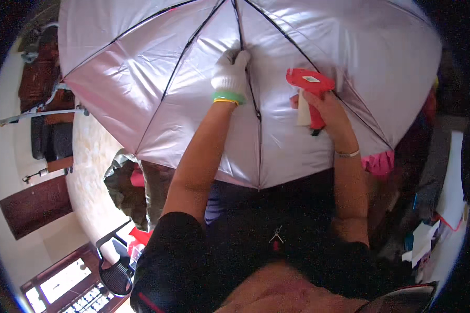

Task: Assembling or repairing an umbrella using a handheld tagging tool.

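An opened umbrella [297, 151] with a silvery-pink inner lining and thin dark ribs spreads before me and fills the upper part of the head view. My left hand [230, 73], in a white knit glove with a green cuff, is closed around a central rib [240, 31]. To its right, my bare right hand [321, 107] grips a red gun-shaped hand tool [318, 78] with a pale trigger-like part and a small white label. The tool is held in front of the lining, close to another rib; whether its tip touches anything, I cannot tell.
An olive-green bag [125, 182] stands open left of the umbrella. A black plastic basket-like object [115, 271] is at the lower left. Pink cloth [379, 163] shows past the umbrella's right edge, and loose papers [423, 245] lie farther right.
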A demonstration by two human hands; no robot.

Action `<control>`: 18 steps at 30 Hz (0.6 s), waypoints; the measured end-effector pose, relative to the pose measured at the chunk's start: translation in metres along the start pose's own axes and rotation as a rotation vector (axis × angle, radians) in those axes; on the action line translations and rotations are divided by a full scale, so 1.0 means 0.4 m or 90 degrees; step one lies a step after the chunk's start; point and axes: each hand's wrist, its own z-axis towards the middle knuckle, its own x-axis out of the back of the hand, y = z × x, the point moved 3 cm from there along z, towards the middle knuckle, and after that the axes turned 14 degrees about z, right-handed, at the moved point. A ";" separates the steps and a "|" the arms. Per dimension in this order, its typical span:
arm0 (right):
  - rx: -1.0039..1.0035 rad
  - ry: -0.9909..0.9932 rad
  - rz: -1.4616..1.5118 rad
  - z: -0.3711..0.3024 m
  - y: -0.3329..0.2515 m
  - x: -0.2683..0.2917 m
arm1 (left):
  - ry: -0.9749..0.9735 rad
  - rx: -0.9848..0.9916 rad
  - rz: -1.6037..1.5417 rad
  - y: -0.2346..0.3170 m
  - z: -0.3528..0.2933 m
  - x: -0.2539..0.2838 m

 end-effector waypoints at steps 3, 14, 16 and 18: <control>0.176 -0.041 -0.054 -0.043 0.004 0.048 | -0.054 -0.014 0.462 0.067 -0.104 -0.012; 0.264 -0.098 -0.185 0.003 0.009 0.018 | -0.043 0.031 0.679 -0.075 -0.260 -0.023; 0.257 -0.061 -0.217 -0.010 0.007 0.007 | -0.047 -0.003 0.582 -0.080 -0.269 -0.016; 0.201 -0.054 -0.269 -0.005 0.042 0.013 | -0.081 0.107 0.598 -0.056 -0.284 -0.029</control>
